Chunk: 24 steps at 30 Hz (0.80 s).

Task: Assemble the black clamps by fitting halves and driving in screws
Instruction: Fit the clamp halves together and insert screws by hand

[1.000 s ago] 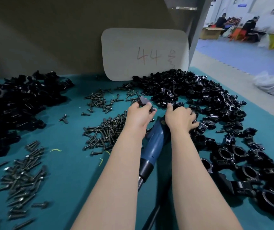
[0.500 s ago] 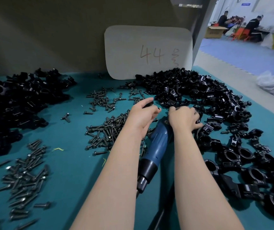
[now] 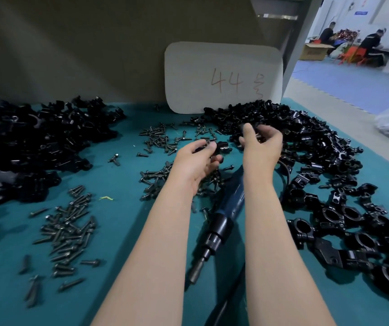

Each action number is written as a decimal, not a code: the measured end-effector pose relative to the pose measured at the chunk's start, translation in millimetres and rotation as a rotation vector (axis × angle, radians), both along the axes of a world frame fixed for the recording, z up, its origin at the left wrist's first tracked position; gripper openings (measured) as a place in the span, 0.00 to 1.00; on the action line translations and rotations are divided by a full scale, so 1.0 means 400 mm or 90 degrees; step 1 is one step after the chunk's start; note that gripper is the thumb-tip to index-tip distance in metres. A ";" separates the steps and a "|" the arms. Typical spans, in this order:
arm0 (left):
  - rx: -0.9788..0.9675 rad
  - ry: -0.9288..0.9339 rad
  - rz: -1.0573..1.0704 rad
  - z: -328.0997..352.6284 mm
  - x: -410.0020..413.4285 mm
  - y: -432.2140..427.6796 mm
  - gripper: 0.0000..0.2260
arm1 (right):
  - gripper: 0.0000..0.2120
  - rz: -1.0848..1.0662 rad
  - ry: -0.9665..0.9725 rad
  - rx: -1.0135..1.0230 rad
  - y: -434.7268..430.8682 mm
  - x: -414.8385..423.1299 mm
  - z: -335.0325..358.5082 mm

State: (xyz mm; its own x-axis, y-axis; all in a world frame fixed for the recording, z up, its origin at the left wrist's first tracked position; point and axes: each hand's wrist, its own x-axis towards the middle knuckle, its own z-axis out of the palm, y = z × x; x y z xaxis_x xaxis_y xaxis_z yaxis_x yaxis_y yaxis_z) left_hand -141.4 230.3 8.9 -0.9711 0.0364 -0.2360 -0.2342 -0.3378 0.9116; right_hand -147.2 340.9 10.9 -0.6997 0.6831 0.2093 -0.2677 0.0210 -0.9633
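clamp half (image 3: 219, 148), newly raised, is pinched in the left hand (image 3: 196, 161), close beside the right hand (image 3: 263, 147), which curls on a second piece (image 3: 256, 135); screwdriver (image 3: 226, 208) lies idle below both, so fitting looks next.

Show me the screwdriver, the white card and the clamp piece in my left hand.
screwdriver (image 3: 231, 203), head view, blue body.
white card (image 3: 188, 74), head view, blank area.
clamp piece (image 3: 220, 147), head view, black end.

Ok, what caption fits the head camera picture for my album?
Left hand grips a black clamp half, right hand holds a small black part, blue electric screwdriver on teal mat.
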 end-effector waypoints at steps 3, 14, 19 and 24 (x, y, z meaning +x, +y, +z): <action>-0.083 -0.017 0.069 -0.013 0.043 -0.072 0.11 | 0.06 0.123 -0.031 -0.074 -0.074 0.038 0.009; 0.292 -0.039 0.195 -0.051 0.166 -0.252 0.11 | 0.14 0.101 -0.291 0.331 -0.158 0.103 -0.043; 0.316 -0.074 0.112 -0.043 0.138 -0.222 0.03 | 0.15 0.018 -0.352 0.436 -0.104 0.078 -0.027; 0.409 -0.099 0.036 -0.030 0.086 -0.171 0.10 | 0.18 0.074 -0.365 0.471 -0.077 0.025 -0.021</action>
